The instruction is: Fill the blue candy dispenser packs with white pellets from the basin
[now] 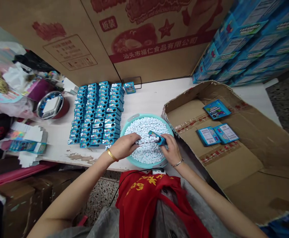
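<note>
Grip: blue rectangular tin (157, 138) is being pinched narrowly by the right hand (171, 151).
Axis: its long side is being held crosswise, aimed at the left hand (123, 147), where small white mints (146, 140) are being gripped.

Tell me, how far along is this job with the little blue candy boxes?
Done: many small blue candy boxes stand in tidy rows, and they look finished, though I can't see inside them. In hand: the right hand holds one blue box near the left hand, above the candies. Left: the teal basin holds a big heap of white candies.
</note>
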Action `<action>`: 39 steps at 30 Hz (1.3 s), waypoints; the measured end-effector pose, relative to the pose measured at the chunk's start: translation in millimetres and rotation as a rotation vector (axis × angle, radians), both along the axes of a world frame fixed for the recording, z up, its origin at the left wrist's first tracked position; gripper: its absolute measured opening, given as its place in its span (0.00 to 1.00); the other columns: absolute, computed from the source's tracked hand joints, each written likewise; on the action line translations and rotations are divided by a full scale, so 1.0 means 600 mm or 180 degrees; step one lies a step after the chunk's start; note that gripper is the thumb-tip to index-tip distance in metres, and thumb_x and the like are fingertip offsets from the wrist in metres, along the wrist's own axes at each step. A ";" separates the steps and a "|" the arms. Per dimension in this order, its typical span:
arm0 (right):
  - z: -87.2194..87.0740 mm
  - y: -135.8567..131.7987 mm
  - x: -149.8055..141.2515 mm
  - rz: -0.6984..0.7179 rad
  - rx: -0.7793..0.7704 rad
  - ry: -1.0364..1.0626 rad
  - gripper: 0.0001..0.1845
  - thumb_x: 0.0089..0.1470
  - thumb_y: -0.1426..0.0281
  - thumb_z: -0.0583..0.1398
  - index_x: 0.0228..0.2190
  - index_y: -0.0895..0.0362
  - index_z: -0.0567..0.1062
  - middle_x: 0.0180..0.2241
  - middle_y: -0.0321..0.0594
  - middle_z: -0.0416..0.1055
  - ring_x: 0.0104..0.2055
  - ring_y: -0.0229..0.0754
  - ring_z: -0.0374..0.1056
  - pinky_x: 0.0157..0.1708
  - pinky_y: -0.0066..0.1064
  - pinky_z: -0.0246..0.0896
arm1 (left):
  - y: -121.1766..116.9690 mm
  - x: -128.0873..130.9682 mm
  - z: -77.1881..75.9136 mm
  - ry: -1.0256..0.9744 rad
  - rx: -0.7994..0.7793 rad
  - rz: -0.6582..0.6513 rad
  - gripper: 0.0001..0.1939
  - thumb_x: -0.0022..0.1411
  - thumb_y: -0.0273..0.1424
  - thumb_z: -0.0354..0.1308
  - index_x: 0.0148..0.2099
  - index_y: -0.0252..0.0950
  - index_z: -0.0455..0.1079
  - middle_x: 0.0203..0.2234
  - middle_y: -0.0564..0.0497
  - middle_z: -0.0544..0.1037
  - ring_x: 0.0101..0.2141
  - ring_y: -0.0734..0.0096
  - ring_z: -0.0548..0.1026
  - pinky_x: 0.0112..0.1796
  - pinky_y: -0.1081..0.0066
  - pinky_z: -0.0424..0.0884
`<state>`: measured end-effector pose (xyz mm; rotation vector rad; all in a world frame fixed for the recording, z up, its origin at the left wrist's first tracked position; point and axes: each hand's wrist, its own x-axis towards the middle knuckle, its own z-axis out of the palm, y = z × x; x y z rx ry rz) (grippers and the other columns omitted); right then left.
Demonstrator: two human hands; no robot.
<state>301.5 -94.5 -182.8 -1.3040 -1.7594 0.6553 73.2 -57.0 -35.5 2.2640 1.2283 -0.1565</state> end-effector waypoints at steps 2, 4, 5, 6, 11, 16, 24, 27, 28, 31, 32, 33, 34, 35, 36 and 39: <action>-0.001 -0.001 -0.006 0.0103 0.0063 -0.0064 0.23 0.52 0.77 0.52 0.50 0.55 0.66 0.46 0.48 0.68 0.51 0.51 0.64 0.55 0.50 0.60 | 0.004 0.027 0.029 0.0658 0.0045 -0.0184 0.09 0.64 0.26 0.51 0.46 0.32 0.66 0.40 0.44 0.74 0.39 0.63 0.73 0.39 0.66 0.70; -0.003 -0.002 -0.010 0.0163 0.0109 -0.0118 0.22 0.52 0.77 0.53 0.50 0.56 0.66 0.46 0.48 0.68 0.51 0.51 0.64 0.56 0.52 0.58 | 0.002 0.057 0.052 0.1188 0.0128 -0.0314 0.10 0.64 0.23 0.48 0.45 0.32 0.67 0.38 0.44 0.74 0.38 0.63 0.74 0.37 0.66 0.71; -0.004 -0.002 -0.012 0.0186 0.0124 -0.0136 0.22 0.52 0.77 0.53 0.50 0.56 0.66 0.46 0.48 0.69 0.51 0.51 0.64 0.57 0.53 0.57 | -0.001 0.072 0.061 0.1363 0.0186 -0.0352 0.11 0.64 0.22 0.47 0.45 0.31 0.67 0.37 0.43 0.73 0.38 0.63 0.74 0.36 0.67 0.71; -0.005 -0.003 -0.013 0.0204 0.0128 -0.0146 0.22 0.53 0.77 0.53 0.50 0.56 0.66 0.46 0.49 0.69 0.51 0.51 0.64 0.57 0.53 0.57 | -0.005 0.087 0.069 0.1482 0.0250 -0.0372 0.11 0.65 0.21 0.45 0.44 0.31 0.68 0.37 0.43 0.73 0.38 0.62 0.74 0.35 0.67 0.71; -0.011 -0.006 -0.013 0.0197 0.0127 -0.0076 0.23 0.52 0.77 0.53 0.51 0.55 0.65 0.47 0.48 0.69 0.52 0.50 0.64 0.57 0.53 0.57 | -0.016 0.118 0.094 0.1556 0.0460 -0.0365 0.13 0.67 0.22 0.43 0.42 0.32 0.69 0.38 0.41 0.71 0.39 0.60 0.73 0.32 0.68 0.71; -0.011 -0.007 0.005 -0.0039 0.0100 0.0066 0.24 0.52 0.76 0.53 0.51 0.54 0.65 0.47 0.47 0.68 0.52 0.49 0.65 0.56 0.51 0.59 | -0.008 0.024 0.038 0.1435 0.0454 0.0287 0.09 0.65 0.26 0.48 0.45 0.35 0.67 0.39 0.45 0.72 0.40 0.63 0.73 0.37 0.67 0.70; 0.004 -0.008 0.036 -0.0445 -0.0185 0.0164 0.18 0.55 0.70 0.55 0.48 0.55 0.67 0.45 0.47 0.70 0.49 0.48 0.67 0.50 0.44 0.64 | -0.032 -0.010 -0.229 0.0711 -0.0421 0.0788 0.12 0.61 0.22 0.48 0.45 0.35 0.66 0.43 0.44 0.72 0.44 0.60 0.72 0.44 0.64 0.68; 0.006 -0.011 0.037 -0.0611 -0.0291 0.0190 0.17 0.55 0.66 0.58 0.47 0.55 0.68 0.44 0.47 0.71 0.47 0.48 0.68 0.48 0.42 0.64 | -0.029 0.029 -0.276 0.0268 -0.0407 0.0821 0.14 0.61 0.22 0.48 0.48 0.35 0.66 0.45 0.44 0.72 0.46 0.62 0.71 0.47 0.65 0.67; 0.007 -0.012 0.036 -0.0669 -0.0340 0.0212 0.17 0.55 0.65 0.59 0.47 0.55 0.68 0.44 0.46 0.71 0.47 0.48 0.68 0.48 0.42 0.64 | -0.028 0.034 -0.282 0.0206 -0.0408 0.0806 0.15 0.60 0.21 0.48 0.49 0.35 0.65 0.46 0.44 0.72 0.46 0.63 0.71 0.48 0.66 0.66; 0.009 -0.013 0.035 -0.0824 -0.0485 0.0316 0.20 0.54 0.60 0.61 0.46 0.56 0.68 0.42 0.46 0.72 0.45 0.47 0.69 0.46 0.41 0.65 | -0.031 0.021 -0.277 -0.0149 -0.0437 0.0865 0.16 0.59 0.23 0.50 0.51 0.35 0.64 0.43 0.46 0.73 0.43 0.66 0.71 0.47 0.68 0.67; 0.009 -0.012 0.035 -0.0850 -0.0515 0.0347 0.21 0.53 0.59 0.61 0.46 0.56 0.68 0.42 0.46 0.72 0.44 0.48 0.69 0.46 0.41 0.65 | -0.033 0.011 -0.269 -0.0341 -0.0448 0.0895 0.16 0.59 0.25 0.51 0.50 0.35 0.64 0.42 0.47 0.73 0.41 0.67 0.72 0.45 0.68 0.67; 0.010 -0.011 0.035 -0.0860 -0.0532 0.0371 0.21 0.53 0.59 0.61 0.46 0.56 0.68 0.42 0.46 0.72 0.44 0.48 0.69 0.46 0.41 0.65 | -0.037 0.000 -0.257 -0.0546 -0.0445 0.0918 0.14 0.60 0.27 0.52 0.49 0.34 0.64 0.40 0.47 0.73 0.40 0.67 0.71 0.44 0.68 0.68; 0.010 -0.011 0.035 -0.0859 -0.0532 0.0386 0.21 0.53 0.59 0.61 0.46 0.56 0.68 0.42 0.46 0.72 0.44 0.48 0.69 0.46 0.41 0.65 | -0.040 -0.010 -0.242 -0.0737 -0.0427 0.0924 0.13 0.61 0.30 0.53 0.49 0.34 0.65 0.39 0.47 0.73 0.38 0.68 0.71 0.42 0.68 0.68; 0.010 -0.010 0.035 -0.0846 -0.0519 0.0385 0.21 0.53 0.59 0.61 0.46 0.56 0.68 0.42 0.46 0.72 0.44 0.48 0.69 0.46 0.41 0.65 | -0.042 -0.020 -0.225 -0.0880 -0.0396 0.0904 0.13 0.61 0.32 0.54 0.48 0.34 0.65 0.38 0.47 0.73 0.37 0.68 0.71 0.41 0.68 0.68; 0.010 -0.009 0.034 -0.0822 -0.0489 0.0367 0.20 0.53 0.60 0.60 0.46 0.56 0.68 0.42 0.46 0.72 0.44 0.48 0.69 0.46 0.42 0.65 | -0.044 -0.028 -0.206 -0.0955 -0.0354 0.0854 0.13 0.62 0.33 0.53 0.47 0.34 0.65 0.38 0.47 0.73 0.36 0.69 0.70 0.40 0.68 0.68; 0.007 -0.007 0.030 -0.0643 -0.0374 0.0254 0.18 0.54 0.65 0.58 0.46 0.55 0.68 0.43 0.47 0.71 0.46 0.49 0.67 0.47 0.44 0.64 | -0.042 -0.040 -0.144 -0.0955 -0.0206 0.0678 0.12 0.64 0.34 0.53 0.47 0.34 0.65 0.37 0.47 0.73 0.36 0.70 0.70 0.40 0.69 0.67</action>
